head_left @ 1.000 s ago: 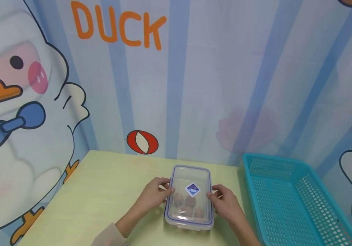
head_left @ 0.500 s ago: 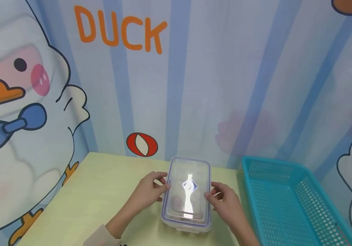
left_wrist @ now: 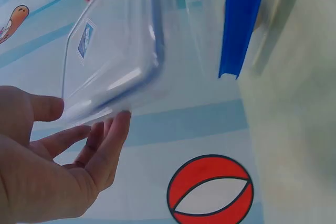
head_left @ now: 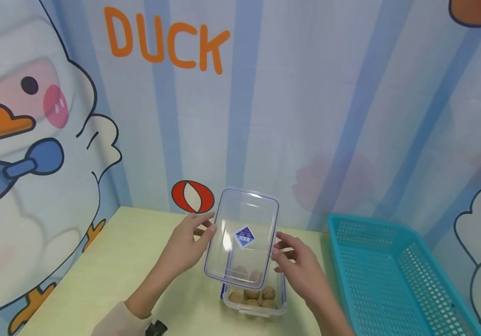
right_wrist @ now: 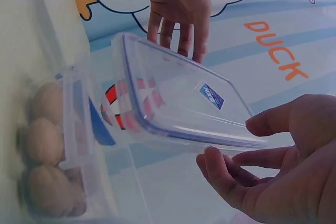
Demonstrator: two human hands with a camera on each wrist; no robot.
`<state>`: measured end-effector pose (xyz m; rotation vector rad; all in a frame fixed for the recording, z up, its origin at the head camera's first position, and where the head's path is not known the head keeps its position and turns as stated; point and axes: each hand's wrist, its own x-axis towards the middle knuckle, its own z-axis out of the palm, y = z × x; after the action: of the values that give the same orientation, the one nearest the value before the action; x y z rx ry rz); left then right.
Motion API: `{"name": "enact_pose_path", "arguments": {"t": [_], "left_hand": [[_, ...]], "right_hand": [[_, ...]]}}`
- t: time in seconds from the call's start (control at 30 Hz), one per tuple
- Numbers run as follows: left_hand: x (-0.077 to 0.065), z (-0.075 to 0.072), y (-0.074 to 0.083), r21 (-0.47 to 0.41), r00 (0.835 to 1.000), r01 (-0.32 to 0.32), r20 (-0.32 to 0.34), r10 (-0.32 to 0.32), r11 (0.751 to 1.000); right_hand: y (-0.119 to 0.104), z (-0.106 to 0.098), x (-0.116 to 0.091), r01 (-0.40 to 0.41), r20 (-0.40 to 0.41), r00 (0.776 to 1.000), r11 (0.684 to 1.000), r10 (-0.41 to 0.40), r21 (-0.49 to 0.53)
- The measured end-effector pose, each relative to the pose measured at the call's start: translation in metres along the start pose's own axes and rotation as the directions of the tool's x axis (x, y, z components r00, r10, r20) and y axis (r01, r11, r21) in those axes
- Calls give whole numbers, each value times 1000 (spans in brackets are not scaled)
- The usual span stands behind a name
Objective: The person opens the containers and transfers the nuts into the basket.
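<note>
A clear rectangular lid point(head_left: 244, 210) with a blue seal and a blue-and-white sticker is raised above its plastic container, tilted with the far end higher. My left hand point(head_left: 183, 247) pinches its left edge between thumb and fingers. On the right edge, my right hand point(head_left: 301, 270) pinches it likewise. The container point(head_left: 283, 298) stands on the table below, partly seen through the lid. Several brown walnuts point(head_left: 268, 293) lie in its near part; the right wrist view shows walnuts point(right_wrist: 44, 141) through the wall. A blue latch point(left_wrist: 239, 30) hangs down at the container's side.
A turquoise perforated basket point(head_left: 334, 242) stands at the right of the pale yellow table point(head_left: 148, 233). Behind the table hangs a blue-striped curtain point(head_left: 291, 93) printed with a duck and lettering.
Both hands have lifted the lid off the container, up, away from me and slightly left. The walnuts in the near part now show uncovered. The container stays on the table.
</note>
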<state>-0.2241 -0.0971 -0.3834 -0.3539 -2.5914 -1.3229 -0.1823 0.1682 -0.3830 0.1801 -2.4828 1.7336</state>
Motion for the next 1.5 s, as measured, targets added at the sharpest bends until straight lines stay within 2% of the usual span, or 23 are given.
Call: {"name": "enact_pose_path", "arguments": {"t": [0.1, 0.27, 0.37, 0.43, 0.53, 0.7, 0.77, 0.87, 0.93, 1.03, 1.13, 1.23, 1.37, 1.5], "left_hand": [[1, -9, 4, 46, 999, -13, -49, 15, 999], [-3, -19, 3, 16, 996, 18, -89, -17, 1000], [-5, -24, -1, -65, 994, 41, -102, -48, 997], [-6, -27, -2, -154, 992, 52, -103, -69, 987], [-5, -31, -4, -291, 991, 73, -87, -103, 954], [-7, -38, -3, -427, 988, 117, -44, -150, 897], [-8, -41, -3, -475, 986, 136, -21, -165, 870], [-9, -49, -7, -546, 982, 167, 15, -190, 821], [-10, -54, -11, -557, 975, 202, 37, -219, 805], [-11, -61, -18, -522, 964, 253, 67, -257, 815], [-12, -67, -29, -480, 959, 277, 88, -269, 832], [-10, -71, -44, -493, 958, 283, 111, -264, 822], [-9, -76, -65, -475, 946, 324, 158, -283, 818], [-8, -82, -83, -398, 934, 355, 190, -303, 846]], "right_hand": [[-6, 6, 4, 31, 15, 999, 1000, -31, -2], [-15, 15, 4, 43, 54, 998, 999, -43, -8], [-16, 22, 5, 18, 81, 996, 994, -27, 103], [-16, 27, 7, -3, 81, 997, 978, -14, 207], [-16, 35, 11, -27, 57, 998, 937, 7, 347], [-17, 49, 14, -23, -11, 999, 869, 33, 494], [-15, 54, 15, -20, -33, 999, 859, 43, 512], [-13, 60, 16, -31, -48, 997, 861, 64, 508], [-10, 64, 17, -40, -50, 996, 866, 75, 498], [-5, 70, 18, -58, -49, 994, 862, 95, 504], [2, 78, 18, -78, -43, 992, 857, 115, 509], [11, 87, 18, -100, -28, 991, 865, 131, 492], [19, 101, 19, -121, -22, 989, 885, 146, 450], [20, 116, 21, -142, -19, 986, 898, 165, 416]]}}
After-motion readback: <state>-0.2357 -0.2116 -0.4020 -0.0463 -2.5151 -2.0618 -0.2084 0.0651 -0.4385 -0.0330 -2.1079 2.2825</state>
